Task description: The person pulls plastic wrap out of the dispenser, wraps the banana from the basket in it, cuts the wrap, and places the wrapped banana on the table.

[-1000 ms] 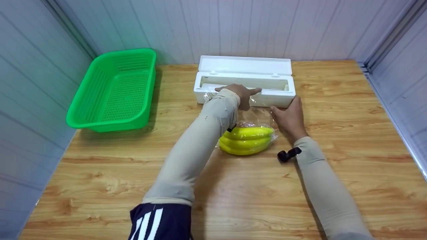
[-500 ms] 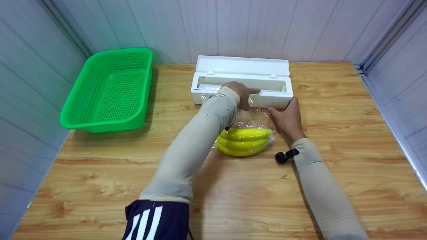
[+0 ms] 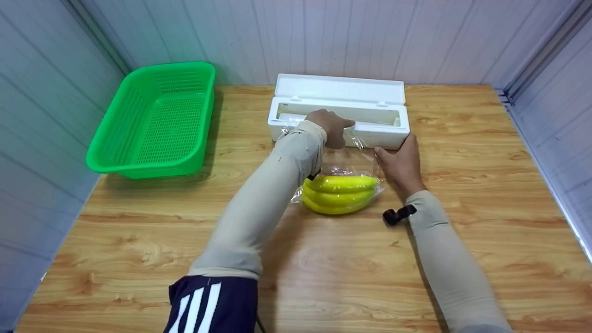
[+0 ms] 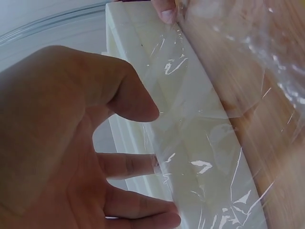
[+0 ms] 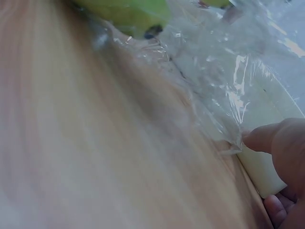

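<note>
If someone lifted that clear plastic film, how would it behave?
Probably floppy: the clear plastic film is creased where it drapes over the white box. It looks thin and see-through, so likely light. It might cling, since it bunches around the bananas.

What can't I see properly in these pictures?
Head view: the left hand and its sleeve hide part of the white box.
Left wrist view: the top edge cuts off most of the right hand.
Right wrist view: the top edge cuts off part of the bananas, and the table is blurred.
</note>
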Demonstrator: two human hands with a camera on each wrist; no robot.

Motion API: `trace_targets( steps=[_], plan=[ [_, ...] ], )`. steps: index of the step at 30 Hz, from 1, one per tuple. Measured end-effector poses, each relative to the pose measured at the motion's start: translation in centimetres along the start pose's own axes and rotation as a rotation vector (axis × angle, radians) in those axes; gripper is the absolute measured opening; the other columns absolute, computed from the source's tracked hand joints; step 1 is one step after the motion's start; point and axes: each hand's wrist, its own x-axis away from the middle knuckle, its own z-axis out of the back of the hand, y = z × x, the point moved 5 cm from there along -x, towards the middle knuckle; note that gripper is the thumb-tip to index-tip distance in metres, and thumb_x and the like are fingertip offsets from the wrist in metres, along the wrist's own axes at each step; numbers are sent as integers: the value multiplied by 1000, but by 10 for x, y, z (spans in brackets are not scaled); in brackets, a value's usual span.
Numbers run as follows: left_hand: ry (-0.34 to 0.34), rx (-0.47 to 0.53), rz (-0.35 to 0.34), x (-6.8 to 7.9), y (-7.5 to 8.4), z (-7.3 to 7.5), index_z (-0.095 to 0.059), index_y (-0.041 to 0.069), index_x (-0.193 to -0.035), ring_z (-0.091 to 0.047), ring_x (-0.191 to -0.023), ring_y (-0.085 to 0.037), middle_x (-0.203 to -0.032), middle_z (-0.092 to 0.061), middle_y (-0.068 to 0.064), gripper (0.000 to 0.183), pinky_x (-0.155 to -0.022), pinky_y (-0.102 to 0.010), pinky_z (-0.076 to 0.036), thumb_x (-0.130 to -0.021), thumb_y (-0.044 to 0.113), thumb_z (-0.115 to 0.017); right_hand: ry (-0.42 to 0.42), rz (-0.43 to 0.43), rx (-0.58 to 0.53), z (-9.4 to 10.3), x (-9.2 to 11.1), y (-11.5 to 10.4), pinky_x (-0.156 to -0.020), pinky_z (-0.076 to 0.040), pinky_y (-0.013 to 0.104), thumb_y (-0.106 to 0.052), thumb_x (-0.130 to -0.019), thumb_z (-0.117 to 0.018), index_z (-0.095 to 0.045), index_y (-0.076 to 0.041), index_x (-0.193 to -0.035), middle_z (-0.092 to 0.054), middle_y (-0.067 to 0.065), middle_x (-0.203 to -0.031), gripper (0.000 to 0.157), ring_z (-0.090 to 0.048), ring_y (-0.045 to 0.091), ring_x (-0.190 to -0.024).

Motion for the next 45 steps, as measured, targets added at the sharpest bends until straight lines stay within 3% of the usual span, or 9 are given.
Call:
trace_targets(
  steps=[8, 13, 16, 19, 25, 30, 35, 40, 45],
  plan=[
    [31, 38, -27, 3, -5, -1, -25, 31, -160, -43, -74, -21, -153, -45, -11, 72, -77, -35, -48, -93, 24, -51, 5, 0, -19, -1, -1, 2, -112, -34, 38, -22, -83, -81, -31, 0, -144, -44, 18, -137, 82, -47, 30, -125],
    [51, 40, -49, 4, -5, -2, -33, 21, -158, -57, -104, -28, -151, -48, -10, 67, -98, -39, -47, -93, 14, -50, 6, 11, -34, -2, -2, 4, -110, -35, 37, -20, -83, -80, -29, 0, -145, -44, 17, -136, 82, -47, 28, -123],
    [86, 6, -56, 4, -7, -2, -52, 12, -145, -59, -110, -29, -137, -60, -11, 51, -100, -41, -47, -94, 13, -50, 8, 30, -16, -2, -3, 4, -109, -35, 37, -20, -84, -79, -30, 1, -145, -44, 18, -136, 81, -46, 28, -123],
    [126, 1, -48, 5, -10, -1, -66, 6, -120, -60, -97, -28, -117, -67, -13, 31, -94, -42, -51, -93, 13, -52, 2, 28, 1, -2, -3, 4, -110, -34, 38, -21, -85, -79, -29, 1, -145, -44, 18, -137, 82, -46, 29, -125],
    [173, 40, -9, 5, -17, -2, -61, 8, -82, -53, -80, -26, -96, -66, -11, 9, -84, -43, -52, -88, 11, -54, -5, 8, -9, -1, -3, 5, -111, -34, 38, -22, -85, -79, -30, 0, -145, -44, 18, -137, 81, -46, 29, -125],
    [154, 9, -2, 6, -19, -1, -69, 8, -114, -61, -92, -27, -108, -69, -11, 28, -89, -42, -52, -92, 15, -54, -6, 12, 5, 2, -3, 5, -111, -34, 38, -22, -85, -78, -30, 0, -144, -44, 18, -137, 79, -46, 29, -125],
    [129, -34, 7, 5, -16, 2, -43, 23, -153, -61, -113, -29, -135, -61, -11, 58, -94, -46, -51, -96, 18, -52, -7, -4, 13, 8, -4, 4, -113, -32, 37, -26, -86, -78, -27, -2, -148, -41, 17, -142, 83, -43, 29, -130],
    [78, -62, 78, 9, -15, -2, -19, 40, -160, -48, -130, -40, -153, -43, -15, 70, -100, -61, -42, -100, 24, -52, -9, -1, 20, 9, -4, 4, -112, -32, 37, -27, -86, -78, -26, -2, -149, -41, 17, -142, 85, -43, 29, -129],
    [-80, 32, 243, 16, -21, -8, 0, 52, -156, -16, -142, -59, -166, -11, -16, 77, -102, -80, -21, -102, 31, -51, -8, 27, 22, 9, -3, 3, -112, -31, 37, -25, -86, -78, -25, 1, -150, -41, 19, -142, 87, -43, 30, -129]
  ],
)
